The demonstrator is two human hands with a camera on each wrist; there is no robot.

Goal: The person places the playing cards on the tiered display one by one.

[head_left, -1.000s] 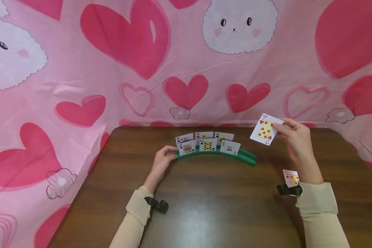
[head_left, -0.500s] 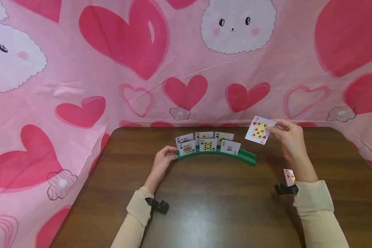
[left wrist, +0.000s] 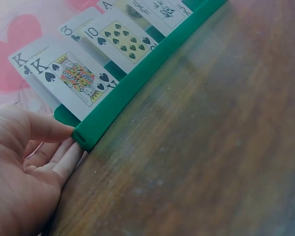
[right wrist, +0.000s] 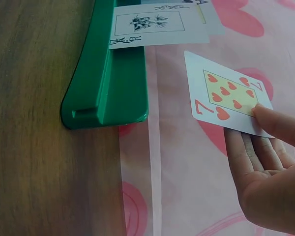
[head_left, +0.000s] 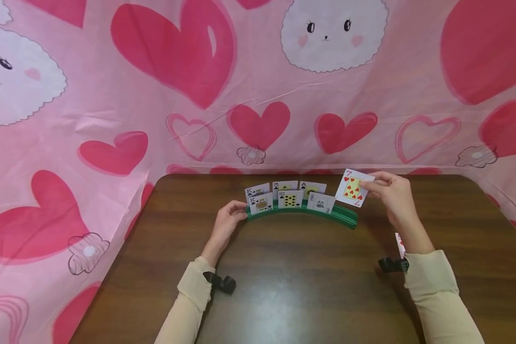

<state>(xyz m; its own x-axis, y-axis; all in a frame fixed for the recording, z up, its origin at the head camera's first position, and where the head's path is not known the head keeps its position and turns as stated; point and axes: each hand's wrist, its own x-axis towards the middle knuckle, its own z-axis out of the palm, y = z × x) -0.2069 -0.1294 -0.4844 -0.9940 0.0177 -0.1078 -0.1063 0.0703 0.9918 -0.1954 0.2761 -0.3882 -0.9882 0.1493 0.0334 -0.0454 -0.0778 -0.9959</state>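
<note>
My right hand (head_left: 394, 198) pinches a seven of hearts playing card (head_left: 349, 188) between thumb and fingers. The card is in the air by the right end of a curved green card holder (head_left: 344, 216), apart from it in the right wrist view. At the holder's left end, my left hand (head_left: 227, 220) grips it with thumb and fingertips. In the holder's front row stand a king of spades (left wrist: 76, 81), a ten of spades (left wrist: 122, 43) and a joker (right wrist: 148, 23). Behind them are another king (head_left: 256, 189), a three (head_left: 284, 184) and an ace (head_left: 313, 186), partly hidden.
A red-marked card (head_left: 400, 244) lies on the brown wooden table (head_left: 292, 277), mostly hidden by my right forearm. A pink cloth (head_left: 215, 134) with hearts hangs behind the table's far edge and along its left side.
My right hand has moved left and slightly down with the seven of hearts, closer to the holder's right end. The forearm now covers more of the card on the table. My left hand stays put.
</note>
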